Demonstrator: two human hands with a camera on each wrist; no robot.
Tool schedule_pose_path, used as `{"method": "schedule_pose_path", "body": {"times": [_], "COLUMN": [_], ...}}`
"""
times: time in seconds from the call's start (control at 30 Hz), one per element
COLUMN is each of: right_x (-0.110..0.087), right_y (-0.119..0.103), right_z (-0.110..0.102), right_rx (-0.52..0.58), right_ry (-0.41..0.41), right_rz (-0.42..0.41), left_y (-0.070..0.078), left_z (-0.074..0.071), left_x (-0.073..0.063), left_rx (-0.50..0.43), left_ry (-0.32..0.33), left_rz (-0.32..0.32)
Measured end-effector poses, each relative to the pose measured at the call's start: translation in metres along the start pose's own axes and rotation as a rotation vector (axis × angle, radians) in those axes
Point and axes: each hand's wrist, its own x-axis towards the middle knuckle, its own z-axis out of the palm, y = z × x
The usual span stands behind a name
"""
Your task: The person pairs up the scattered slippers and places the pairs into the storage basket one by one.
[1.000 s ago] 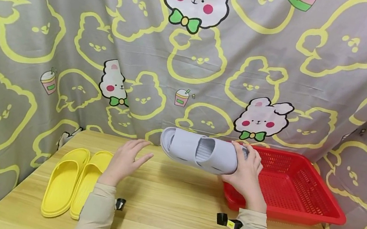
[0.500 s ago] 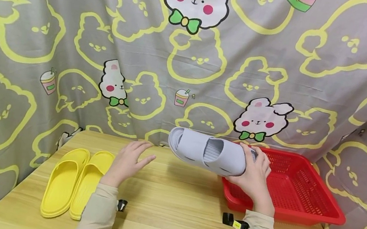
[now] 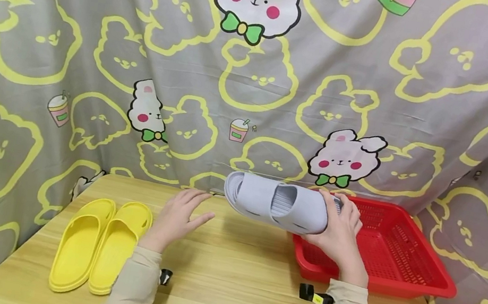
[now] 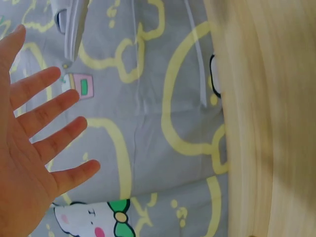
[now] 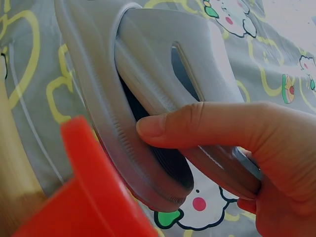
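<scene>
A pair of light grey slippers [image 3: 252, 195], fitted into each other toe to heel, is held above the table, tilted slightly down to the right. My right hand [image 3: 342, 238] grips their right end, in front of the red basket's left side. In the right wrist view the thumb [image 5: 173, 129] presses on one slipper at the opening between the two; the other fingers are mostly hidden. To the left of the slippers, apart from them, my left hand [image 3: 177, 219] hovers with nothing in it. Its fingers [image 4: 49, 111] are spread and fairly straight in the left wrist view.
Two yellow slippers [image 3: 77, 248] lie side by side on the left of the wooden table [image 3: 238, 301], partly behind the left forearm. A red perforated plastic basket [image 3: 439, 273] stands at the right. Behind the table hangs a grey patterned curtain [image 3: 270, 54].
My right hand has carried the grey slippers a little to the right, then held them nearly still. The left hand has drifted slightly right, its fingers still extended. The head view has shifted slightly.
</scene>
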Motion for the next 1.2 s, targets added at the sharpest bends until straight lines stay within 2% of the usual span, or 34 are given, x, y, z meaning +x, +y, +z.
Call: {"method": "schedule_pose_path", "body": {"times": [0.1, 0.37, 0.7, 1.0, 1.2], "right_x": [0.000, 0.001, 0.000, -0.002, -0.002], "right_y": [0.002, 0.008, 0.014, 0.018, 0.022], "right_z": [0.000, -0.004, -0.016, -0.027, -0.036], "right_rx": [-0.017, -0.045, -0.048, -0.071, -0.085], "right_ry": [-0.009, 0.001, 0.024, 0.035, 0.038], "right_rz": [-0.005, -0.033, -0.036, -0.040, -0.039], "left_y": [0.004, 0.016, 0.027, 0.038, 0.045], "left_z": [0.004, 0.015, 0.022, 0.024, 0.027], "left_x": [0.001, 0.003, 0.005, 0.003, 0.004], "left_rx": [0.005, 0.010, -0.004, -0.016, -0.010], "left_ry": [0.001, -0.037, -0.020, -0.069, -0.084], "left_rz": [0.030, 0.060, 0.121, 0.121, 0.142]}}
